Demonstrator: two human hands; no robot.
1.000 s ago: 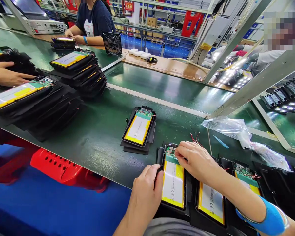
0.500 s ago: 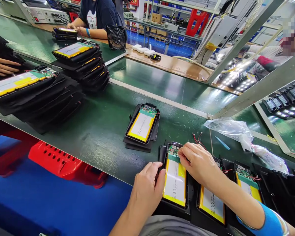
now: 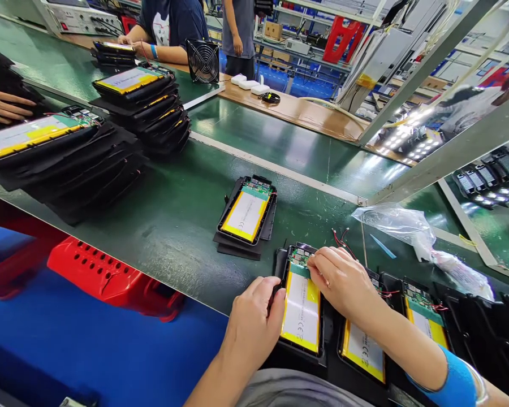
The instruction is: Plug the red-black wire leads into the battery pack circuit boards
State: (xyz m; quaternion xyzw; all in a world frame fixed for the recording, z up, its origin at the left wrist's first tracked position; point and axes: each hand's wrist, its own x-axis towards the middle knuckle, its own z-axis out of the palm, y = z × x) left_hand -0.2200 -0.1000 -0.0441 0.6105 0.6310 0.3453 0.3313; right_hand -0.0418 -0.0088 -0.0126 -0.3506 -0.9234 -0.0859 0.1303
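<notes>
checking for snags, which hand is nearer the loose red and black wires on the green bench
Right. The right hand lies just below the red and black wires, almost against them. The left hand is farther off, across the yellow-edged battery pack.

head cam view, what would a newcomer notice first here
The eye goes first to the bottom centre, where the right hand has its fingers on a circuit board at the end of a yellow-edged flat battery, with the left hand beside it. Next come the tall stacks of black casings on the green workbench at upper left, and a bright red perforated plastic object below the bench edge.
</notes>
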